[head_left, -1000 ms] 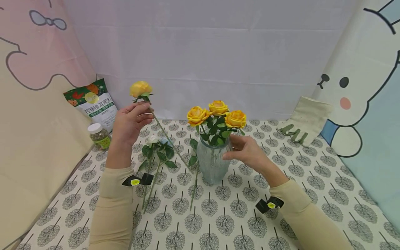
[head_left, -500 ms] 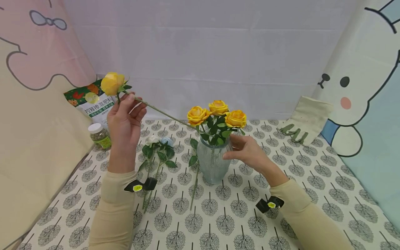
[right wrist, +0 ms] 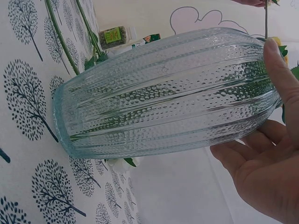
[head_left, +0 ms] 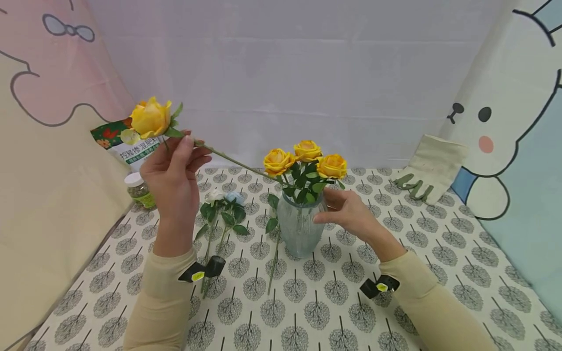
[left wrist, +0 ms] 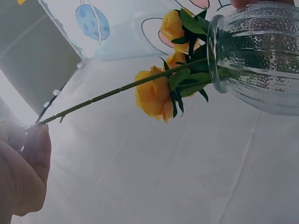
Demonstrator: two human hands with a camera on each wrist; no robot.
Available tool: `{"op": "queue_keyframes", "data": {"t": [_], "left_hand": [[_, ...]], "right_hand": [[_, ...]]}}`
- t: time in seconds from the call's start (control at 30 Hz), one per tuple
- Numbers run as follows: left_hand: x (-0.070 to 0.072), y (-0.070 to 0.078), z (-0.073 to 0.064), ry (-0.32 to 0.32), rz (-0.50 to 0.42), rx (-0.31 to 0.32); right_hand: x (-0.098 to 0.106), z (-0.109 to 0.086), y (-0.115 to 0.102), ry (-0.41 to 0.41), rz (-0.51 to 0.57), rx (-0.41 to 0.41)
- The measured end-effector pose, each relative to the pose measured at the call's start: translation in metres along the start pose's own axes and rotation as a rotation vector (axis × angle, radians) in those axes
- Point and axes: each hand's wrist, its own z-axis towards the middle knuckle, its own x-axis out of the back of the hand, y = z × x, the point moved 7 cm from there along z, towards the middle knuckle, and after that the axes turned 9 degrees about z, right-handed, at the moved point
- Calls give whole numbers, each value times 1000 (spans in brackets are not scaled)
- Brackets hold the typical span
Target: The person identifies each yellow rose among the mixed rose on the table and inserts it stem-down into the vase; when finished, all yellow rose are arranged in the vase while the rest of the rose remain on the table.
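My left hand (head_left: 173,180) pinches the stem of a yellow rose (head_left: 150,119) just below its bloom. That stem (left wrist: 107,94) slants across to the vase mouth, where leaves partly hide its lower end. The ribbed clear glass vase (head_left: 300,231) stands upright on the table. Three yellow roses (head_left: 306,152) with green leaves are in it. From the right side, my right hand (head_left: 351,214) holds the vase near its top. In the right wrist view, the thumb (right wrist: 280,67) lies on one side of the glass and the fingers on the other.
White and pale blue flowers (head_left: 234,197) lie left of the vase, beside another leafy stem (head_left: 273,258). At the back left are a white-capped jar (head_left: 139,190) and a fertilizer bag (head_left: 110,134). Gloves (head_left: 432,165) lean at the back right.
My left hand has swung the rose bloom left and slightly up. The stem's lower end has risen from beside the vase to its mouth. The right hand stays on the vase.
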Motion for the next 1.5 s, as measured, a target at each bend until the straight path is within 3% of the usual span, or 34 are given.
{"op": "queue_keyframes", "data": {"t": [0.27, 0.43, 0.63, 0.9, 1.13, 1.37, 1.5], "left_hand": [[-15, 19, -10, -58, 89, -171], [-21, 18, -16, -93, 181, -224], [-29, 15, -21, -154, 218, -258], [-34, 5, -23, -209, 204, -247], [-34, -16, -24, -264, 273, -223], [-37, -36, -29, -297, 267, -107], [-38, -48, -32, -321, 309, -41]], "right_hand": [[2, 1, 1, -8, 0, 4], [1, 1, 1, -14, 17, 11], [0, 1, 0, -17, 26, 15], [1, 1, 2, -14, 7, -1], [2, 1, 2, -14, 1, -5], [1, 1, 1, -16, 12, -3], [1, 2, 3, -7, 15, -13]]}}
